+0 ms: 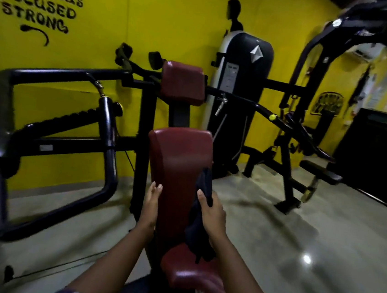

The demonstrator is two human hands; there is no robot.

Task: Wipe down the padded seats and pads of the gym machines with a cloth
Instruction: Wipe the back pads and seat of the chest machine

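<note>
A dark red padded backrest [178, 166] stands upright in front of me, with a red seat [188, 272] below it and a smaller red chest pad [182, 83] farther back on the same black machine. My right hand [211, 215] grips a dark cloth [200, 223] against the backrest's right edge; the cloth hangs down toward the seat. My left hand [151, 204] rests on the backrest's left edge with straight fingers.
A thick black tubular arm [2, 112] of the machine loops on the left. A black weight-stack tower [239, 86] and another machine's frame [291, 142] stand at the right. Yellow walls lie behind, glossy grey floor [296, 252] to the right.
</note>
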